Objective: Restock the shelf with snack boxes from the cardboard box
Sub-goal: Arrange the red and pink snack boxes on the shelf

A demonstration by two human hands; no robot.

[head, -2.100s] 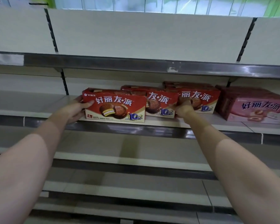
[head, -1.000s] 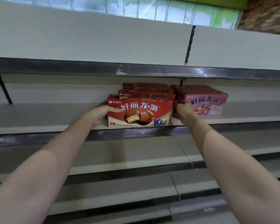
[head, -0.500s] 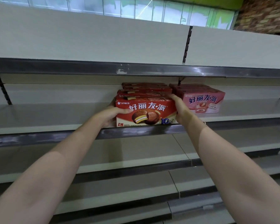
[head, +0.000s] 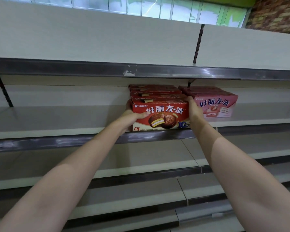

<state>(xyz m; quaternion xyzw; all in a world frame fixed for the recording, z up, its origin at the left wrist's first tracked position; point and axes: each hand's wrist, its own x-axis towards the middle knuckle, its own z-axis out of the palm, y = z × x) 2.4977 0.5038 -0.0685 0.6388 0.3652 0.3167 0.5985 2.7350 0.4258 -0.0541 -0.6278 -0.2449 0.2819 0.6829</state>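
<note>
A red snack box (head: 164,117) with chocolate pies printed on it stands at the front edge of the middle shelf (head: 57,121). My left hand (head: 132,117) grips its left end, thumb across the front. My right hand (head: 193,109) clasps its right end. Behind it, more red snack boxes (head: 155,92) line up in a row toward the back wall. Pink snack boxes (head: 216,104) stand just right of my right hand. The cardboard box is out of view.
An upper shelf (head: 141,71) with a metal lip overhangs the boxes. Lower shelves (head: 141,159) step out below my arms. The middle shelf stretches bare to the left and to the right of the pink boxes.
Three red boxes stood side by side; now they sit one behind another next to the pink boxes. My right hand moved onto the front box's right end, and both hands grip it.
</note>
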